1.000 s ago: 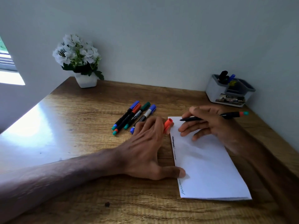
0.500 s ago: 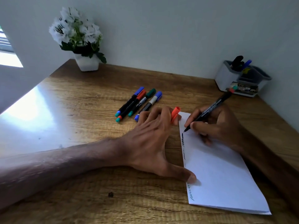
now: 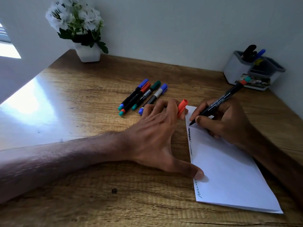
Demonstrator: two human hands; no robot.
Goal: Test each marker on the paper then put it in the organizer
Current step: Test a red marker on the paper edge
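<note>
- So, far left: flower pot (image 3: pixel 87 53) out of the way, and four capped markers (image 3: pixel 142 97) lined up on the tabletop (image 3: pixel 82 112), waiting their turn I'd guess.
- Left hand (image 3: pixel 157 138) is spread flat, thumb pinning the paper (image 3: pixel 229 169) edge so it won't slide, orange cap (image 3: pixel 182 108) pinched between two fingers, handy for recapping.
- Right hand (image 3: pixel 226 123) grips the black marker (image 3: pixel 221 100) like a pen, tip at the paper's left edge, just beyond the scribbles (image 3: pixel 191 145).
- Far right: organizer (image 3: pixel 236 71), a few pens (image 3: pixel 248 51) already in.

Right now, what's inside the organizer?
In the organizer, a black marker and a blue marker stick up from its tall compartment. Their lower ends are hidden by its wall. The other compartments' contents are too dark to tell.
</note>
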